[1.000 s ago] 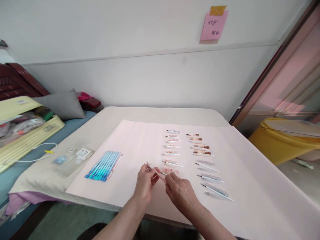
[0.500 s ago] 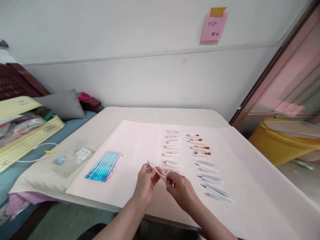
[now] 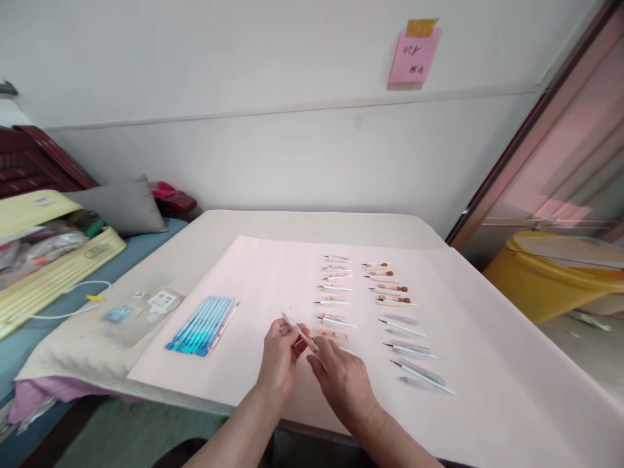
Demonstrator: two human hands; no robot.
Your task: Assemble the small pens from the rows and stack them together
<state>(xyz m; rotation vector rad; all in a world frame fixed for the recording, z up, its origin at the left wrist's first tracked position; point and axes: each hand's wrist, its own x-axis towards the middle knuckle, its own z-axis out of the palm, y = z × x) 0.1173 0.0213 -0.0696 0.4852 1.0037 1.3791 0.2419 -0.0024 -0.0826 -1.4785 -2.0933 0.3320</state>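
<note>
My left hand (image 3: 280,354) is closed round a slim pale pink-and-white pen (image 3: 306,339), which slants down to the right over the sheet. At the pen's lower end, my right hand (image 3: 344,380) has its thumb and bent fingers around the tip; its grip is partly hidden. Just beyond my right hand lie pen parts with red patterns (image 3: 334,335), partly covered by it. Farther back, a column of pen barrels with white refills (image 3: 336,318) lies on the pink sheet (image 3: 263,273).
Brown-topped pens (image 3: 394,288) and clear grey barrels with refills (image 3: 414,349) form a column on the right. Several blue pens (image 3: 205,325) lie side by side on the left, near a clear plastic bag (image 3: 146,322). A yellow bin (image 3: 531,279) stands right of the table.
Both hands have shifted slightly left with the pen. My right hand has turned and slid up toward the left hand, its thumb now lower and apart from the fingers.
</note>
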